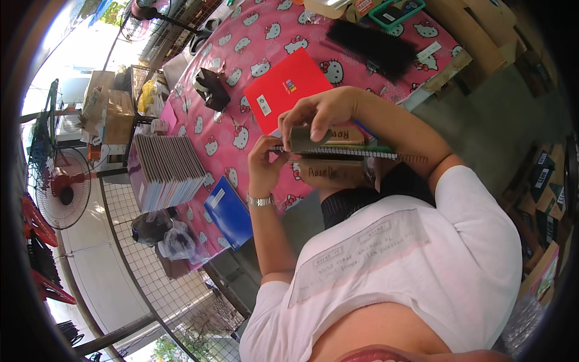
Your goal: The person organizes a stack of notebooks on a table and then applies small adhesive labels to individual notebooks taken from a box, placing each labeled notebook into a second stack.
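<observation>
A notebook with a black spiral coil along its edge is held up at the near table edge, with loose coil trailing past its right end. My left hand, wearing a metal watch, pinches the left end of the notebook's coiled edge. My right hand is closed on a dark grey-green rectangular piece, held against the coil; its exact kind I cannot make out. Brown boards with handwriting show on both sides of the coil. Just beyond my hands lies a red notebook on the pink patterned tablecloth.
At the left stands a stack of spiral notebooks, with a blue notebook nearer. A small black device sits beyond. A bundle of black coils and a green tray lie far right. A fan stands left.
</observation>
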Demonstrator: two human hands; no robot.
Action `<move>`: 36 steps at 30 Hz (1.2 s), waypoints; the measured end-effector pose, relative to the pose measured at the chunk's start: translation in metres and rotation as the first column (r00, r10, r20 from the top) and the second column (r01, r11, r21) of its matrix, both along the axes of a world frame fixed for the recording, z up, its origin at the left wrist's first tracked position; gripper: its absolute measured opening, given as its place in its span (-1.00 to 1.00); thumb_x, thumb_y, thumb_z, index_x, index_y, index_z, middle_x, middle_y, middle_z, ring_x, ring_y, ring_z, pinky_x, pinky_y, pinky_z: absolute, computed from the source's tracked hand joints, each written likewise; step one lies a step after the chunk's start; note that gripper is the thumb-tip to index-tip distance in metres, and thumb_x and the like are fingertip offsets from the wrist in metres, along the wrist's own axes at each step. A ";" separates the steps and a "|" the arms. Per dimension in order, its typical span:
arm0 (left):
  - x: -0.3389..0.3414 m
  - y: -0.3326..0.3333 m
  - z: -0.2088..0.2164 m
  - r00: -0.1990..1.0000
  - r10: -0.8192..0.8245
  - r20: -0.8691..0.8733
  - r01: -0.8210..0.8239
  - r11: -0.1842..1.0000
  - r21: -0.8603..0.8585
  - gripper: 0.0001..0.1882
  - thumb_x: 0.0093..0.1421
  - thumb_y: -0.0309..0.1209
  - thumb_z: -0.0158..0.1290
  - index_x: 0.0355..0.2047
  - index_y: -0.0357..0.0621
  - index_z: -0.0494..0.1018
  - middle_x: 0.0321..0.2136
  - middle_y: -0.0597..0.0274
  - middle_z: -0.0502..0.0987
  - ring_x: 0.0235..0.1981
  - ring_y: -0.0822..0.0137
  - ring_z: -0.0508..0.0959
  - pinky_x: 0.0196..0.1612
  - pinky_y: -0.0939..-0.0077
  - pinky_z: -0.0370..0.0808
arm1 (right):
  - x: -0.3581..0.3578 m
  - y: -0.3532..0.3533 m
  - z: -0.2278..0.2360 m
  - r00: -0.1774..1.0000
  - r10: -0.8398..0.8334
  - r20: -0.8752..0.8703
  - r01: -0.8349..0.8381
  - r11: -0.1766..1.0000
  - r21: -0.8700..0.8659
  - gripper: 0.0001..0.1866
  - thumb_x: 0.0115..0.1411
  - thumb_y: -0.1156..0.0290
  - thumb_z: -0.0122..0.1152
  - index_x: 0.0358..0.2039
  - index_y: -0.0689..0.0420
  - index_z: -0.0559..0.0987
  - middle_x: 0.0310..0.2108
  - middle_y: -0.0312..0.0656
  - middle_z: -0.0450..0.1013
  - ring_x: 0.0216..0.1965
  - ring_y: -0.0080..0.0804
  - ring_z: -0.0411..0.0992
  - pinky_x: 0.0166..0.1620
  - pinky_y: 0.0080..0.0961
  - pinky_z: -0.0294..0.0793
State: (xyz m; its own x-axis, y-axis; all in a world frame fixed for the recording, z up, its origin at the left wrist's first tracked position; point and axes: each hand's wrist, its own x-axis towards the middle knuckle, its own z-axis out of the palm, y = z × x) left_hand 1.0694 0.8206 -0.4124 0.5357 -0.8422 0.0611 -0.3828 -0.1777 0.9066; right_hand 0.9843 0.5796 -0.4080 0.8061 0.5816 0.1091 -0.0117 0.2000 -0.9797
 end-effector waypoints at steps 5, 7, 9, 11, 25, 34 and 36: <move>0.003 -0.002 0.001 0.997 0.042 -0.071 -0.047 0.996 -0.070 -0.70 -0.03 -0.82 0.15 -0.27 -0.31 0.47 -0.31 0.27 0.52 -0.26 0.44 0.52 -0.16 0.56 0.49 | 0.006 0.003 0.001 1.000 -0.020 -0.020 0.019 1.000 -0.017 -0.42 -0.11 0.09 0.44 -0.08 0.11 0.63 -0.17 -0.27 0.34 -0.07 -0.42 0.34 0.05 -0.45 0.28; 0.001 -0.001 -0.005 0.990 0.067 -0.121 -0.075 0.995 -0.062 -0.70 -0.04 -0.82 0.16 -0.27 -0.33 0.47 -0.31 0.25 0.54 -0.26 0.43 0.54 -0.16 0.56 0.50 | 0.010 -0.001 -0.008 0.999 -0.050 0.016 0.053 0.974 -0.221 -0.41 -0.13 0.09 0.45 -0.09 0.13 0.63 -0.11 -0.21 0.38 0.00 -0.35 0.34 0.09 -0.41 0.29; 0.008 0.003 -0.007 0.991 0.076 -0.109 -0.084 0.994 -0.070 -0.71 -0.01 -0.81 0.16 -0.26 -0.33 0.47 -0.30 0.24 0.55 -0.25 0.44 0.55 -0.15 0.56 0.51 | 0.015 -0.020 -0.019 0.976 -0.183 0.115 0.215 0.779 -0.589 -0.41 -0.15 0.05 0.46 -0.10 0.09 0.64 -0.09 -0.17 0.40 0.04 -0.26 0.33 0.10 -0.37 0.32; 0.007 -0.003 0.001 0.992 0.093 -0.081 -0.094 0.996 0.002 -0.72 0.02 -0.80 0.15 -0.23 -0.33 0.47 -0.29 0.23 0.55 -0.25 0.43 0.56 -0.14 0.56 0.51 | 0.006 -0.065 -0.046 0.823 -0.459 0.335 0.529 0.403 -0.747 -0.43 -0.16 0.01 0.46 -0.13 0.00 0.66 -0.05 -0.14 0.42 0.04 -0.11 0.33 0.07 -0.26 0.38; 0.029 -0.005 -0.012 0.966 0.029 -0.255 -0.062 0.990 -0.124 -0.81 0.20 -0.66 0.07 -0.16 -0.29 0.42 -0.30 0.22 0.54 -0.37 0.46 0.56 -0.27 0.57 0.54 | -0.137 -0.026 -0.171 0.580 -0.343 0.739 0.739 -0.160 -0.655 -0.38 0.16 0.03 0.08 0.19 0.05 0.37 0.09 0.01 0.35 0.21 0.02 0.22 0.23 0.02 0.17; 0.034 -0.013 -0.016 0.975 0.030 -0.219 -0.048 0.996 -0.078 -0.83 0.19 -0.61 0.13 -0.19 -0.31 0.46 -0.39 0.24 0.57 -0.46 0.46 0.58 -0.37 0.59 0.54 | -0.154 -0.060 -0.144 0.185 -0.591 0.786 0.853 -0.301 -0.427 -0.56 0.13 0.35 0.18 0.03 0.22 0.50 -0.17 0.00 0.50 -0.17 -0.13 0.48 -0.03 -0.32 0.42; 0.032 -0.003 -0.017 0.978 0.031 -0.207 -0.052 0.994 -0.095 -0.81 0.21 -0.58 0.12 -0.16 -0.36 0.48 -0.35 0.19 0.59 -0.43 0.41 0.60 -0.34 0.54 0.56 | -0.168 -0.053 -0.073 -0.221 -0.854 0.472 0.930 -0.331 -0.163 -0.55 0.14 0.42 0.17 0.05 0.28 0.47 -0.21 -0.10 0.48 -0.16 -0.39 0.45 -0.06 -0.38 0.44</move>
